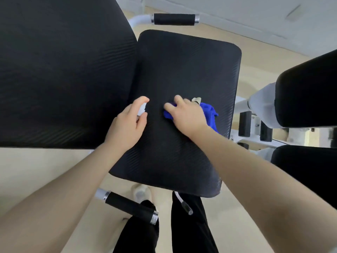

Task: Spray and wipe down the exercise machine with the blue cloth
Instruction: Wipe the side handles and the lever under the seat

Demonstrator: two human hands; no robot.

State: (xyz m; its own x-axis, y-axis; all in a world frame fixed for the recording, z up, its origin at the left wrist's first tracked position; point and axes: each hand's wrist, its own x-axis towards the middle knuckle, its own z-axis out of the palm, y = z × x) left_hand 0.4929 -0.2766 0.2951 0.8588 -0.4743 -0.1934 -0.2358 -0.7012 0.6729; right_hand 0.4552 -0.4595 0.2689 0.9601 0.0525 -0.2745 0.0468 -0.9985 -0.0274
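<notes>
The exercise machine's black padded seat point(182, 66) fills the middle, with its large black back pad point(63, 70) at the left. My left hand point(127, 125) grips a small white spray bottle point(141, 109) over the seat's left side, the index finger curled on its top. My right hand point(186, 114) presses the blue cloth point(209, 112) flat onto the seat; most of the cloth lies under the palm and bunches out to the right.
Black foam handles on white tubes stick out at the far side point(174, 19) and the near side point(130, 207). Another machine's black pads point(308, 92) stand at the right. My legs in black trousers point(189, 225) are below the seat on the beige floor.
</notes>
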